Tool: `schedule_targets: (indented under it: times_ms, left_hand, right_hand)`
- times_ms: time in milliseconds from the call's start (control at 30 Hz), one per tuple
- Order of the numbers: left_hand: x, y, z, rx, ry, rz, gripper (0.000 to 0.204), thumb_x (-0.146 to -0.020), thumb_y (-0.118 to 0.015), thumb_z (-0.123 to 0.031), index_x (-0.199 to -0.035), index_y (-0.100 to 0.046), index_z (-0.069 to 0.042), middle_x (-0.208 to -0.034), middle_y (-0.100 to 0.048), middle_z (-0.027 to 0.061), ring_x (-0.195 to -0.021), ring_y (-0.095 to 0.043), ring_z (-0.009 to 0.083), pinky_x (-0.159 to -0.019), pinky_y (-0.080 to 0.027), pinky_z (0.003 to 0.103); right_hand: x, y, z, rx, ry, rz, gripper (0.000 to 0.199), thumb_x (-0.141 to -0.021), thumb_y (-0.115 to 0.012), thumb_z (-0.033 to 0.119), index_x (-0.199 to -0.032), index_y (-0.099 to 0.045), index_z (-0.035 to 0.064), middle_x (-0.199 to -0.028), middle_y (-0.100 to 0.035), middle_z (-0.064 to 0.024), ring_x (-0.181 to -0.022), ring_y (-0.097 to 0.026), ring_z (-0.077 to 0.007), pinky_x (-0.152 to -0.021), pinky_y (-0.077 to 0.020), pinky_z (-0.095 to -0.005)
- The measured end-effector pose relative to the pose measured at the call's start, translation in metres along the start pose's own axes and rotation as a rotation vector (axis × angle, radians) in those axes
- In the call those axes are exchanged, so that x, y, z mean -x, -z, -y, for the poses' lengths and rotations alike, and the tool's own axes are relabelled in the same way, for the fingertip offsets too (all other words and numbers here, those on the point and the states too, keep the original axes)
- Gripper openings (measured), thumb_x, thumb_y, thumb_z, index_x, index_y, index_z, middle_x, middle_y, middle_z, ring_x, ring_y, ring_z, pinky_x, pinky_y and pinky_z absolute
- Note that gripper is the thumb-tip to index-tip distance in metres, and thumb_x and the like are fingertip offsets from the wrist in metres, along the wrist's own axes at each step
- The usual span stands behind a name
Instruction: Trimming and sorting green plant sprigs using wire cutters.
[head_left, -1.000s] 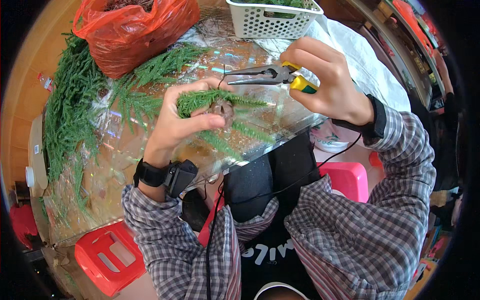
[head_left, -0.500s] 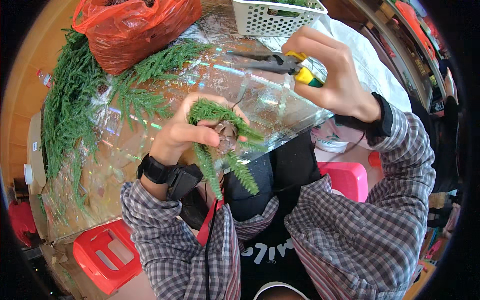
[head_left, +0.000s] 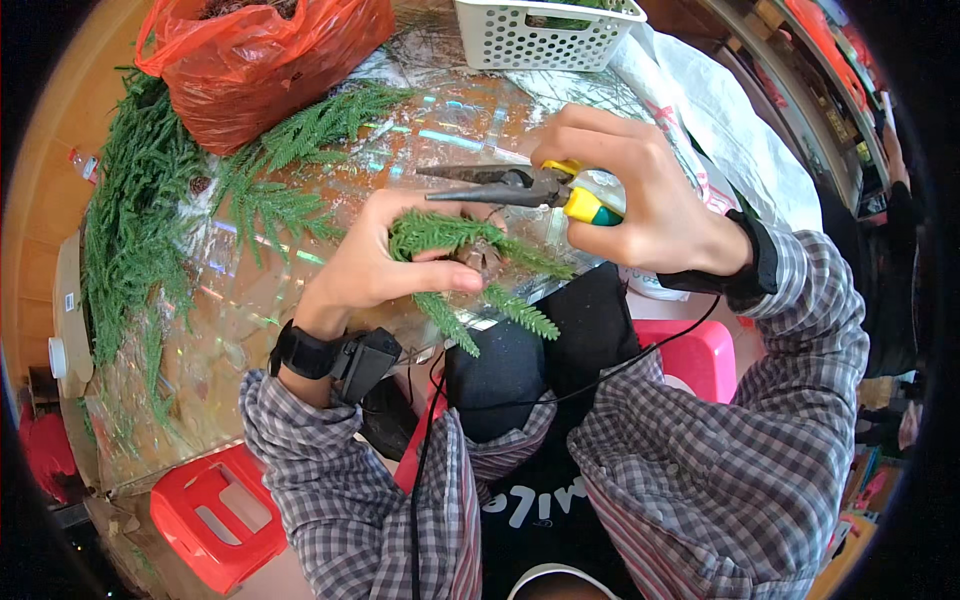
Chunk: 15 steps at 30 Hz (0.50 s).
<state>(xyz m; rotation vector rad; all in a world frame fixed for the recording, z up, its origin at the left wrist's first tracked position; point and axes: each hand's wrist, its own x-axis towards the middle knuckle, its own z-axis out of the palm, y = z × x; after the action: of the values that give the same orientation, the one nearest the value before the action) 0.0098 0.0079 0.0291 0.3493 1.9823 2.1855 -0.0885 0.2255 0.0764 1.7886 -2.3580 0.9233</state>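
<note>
Pinched in my left hand (head_left: 375,255) is a small bundle of green artificial pine sprigs (head_left: 440,232) around a brown pine cone (head_left: 481,262). My thumb presses against the cone, and the sprig tips spread out to the right and downward. My right hand (head_left: 645,185) grips long-nose pliers (head_left: 515,186) by their yellow and green handles. Their dark jaws point left, parted, just above the sprigs and near my left fingers. Whether the jaws touch anything there I cannot tell.
A red plastic bag (head_left: 265,65) of brown material stands at the back left, beside a pile of green pine garland (head_left: 140,200). A white perforated basket (head_left: 545,38) sits at the far edge. Red (head_left: 218,515) and pink (head_left: 690,358) stools flank my legs.
My right hand has brought the pliers down and left, close to the pine bundle. The left hand has tilted the bundle and shifted it slightly right.
</note>
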Motion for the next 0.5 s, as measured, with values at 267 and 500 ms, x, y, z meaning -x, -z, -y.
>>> schedule_targets:
  times_ms: [267,500]
  left_hand:
    - [-0.0054,-0.0073,-0.0021,-0.616,-0.496,-0.077,0.032,-0.062,-0.076,-0.009,-0.090,-0.065,0.002,-0.093,-0.063,0.0109,-0.083,-0.061,0.0205,-0.071,-0.047,0.029]
    - [-0.0078,-0.0074,-0.0050,-0.686,-0.483,-0.052,0.024,-0.061,-0.071,0.001,-0.084,-0.065,0.003,-0.093,-0.063,0.0110,-0.083,-0.061,0.0243,-0.071,-0.048,0.031]
  right_hand:
    - [0.0028,0.0032,0.0055,0.063,0.061,0.000,0.037,-0.051,-0.062,0.002,-0.087,-0.054,-0.0031,-0.085,-0.054,-0.0144,-0.079,-0.055,-0.0323,-0.068,-0.0449,-0.0360]
    - [0.0020,0.0061,0.0039,0.230,0.222,-0.073,0.038,-0.047,-0.063,0.002,-0.084,-0.055,-0.0006,-0.082,-0.053,-0.0118,-0.073,-0.054,-0.0302,-0.063,-0.0448,-0.0367]
